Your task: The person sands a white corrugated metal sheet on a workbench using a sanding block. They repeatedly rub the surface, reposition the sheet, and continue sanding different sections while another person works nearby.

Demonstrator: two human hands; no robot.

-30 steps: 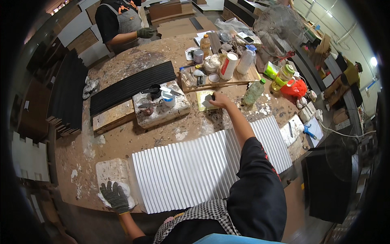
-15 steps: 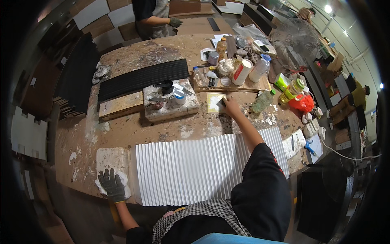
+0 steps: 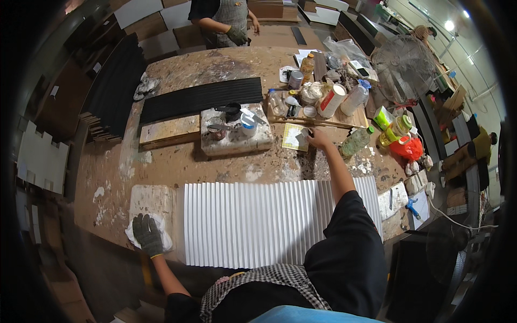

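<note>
My left hand (image 3: 147,234), in a dark grey glove, lies flat with its fingers stretched out on a crumpled white cloth (image 3: 166,237). Beneath the cloth is a paint-stained pale block (image 3: 152,199). Reaching across a white ribbed panel (image 3: 258,223), my bare right hand (image 3: 319,138) pinches a small grey flat piece (image 3: 306,132). That piece is at the right edge of a square card with a yellow border (image 3: 292,138), which has a whitish smear on it. The fingertips partly hide the piece, so its exact kind is unclear.
A stained block (image 3: 237,141) carries cups and putty knives. Right of it, a wooden board (image 3: 323,120) holds bottles and a white canister. A green-capped bottle (image 3: 357,141) stands near my right hand. Black ribbed panels (image 3: 207,97) lie behind. Across the table stands a co-worker (image 3: 223,24).
The view has shifted slightly, moving the table to the right in the picture. The grey piece looks flatter to the card. My left fingers are closer together. The co-worker has moved nearer the table.
</note>
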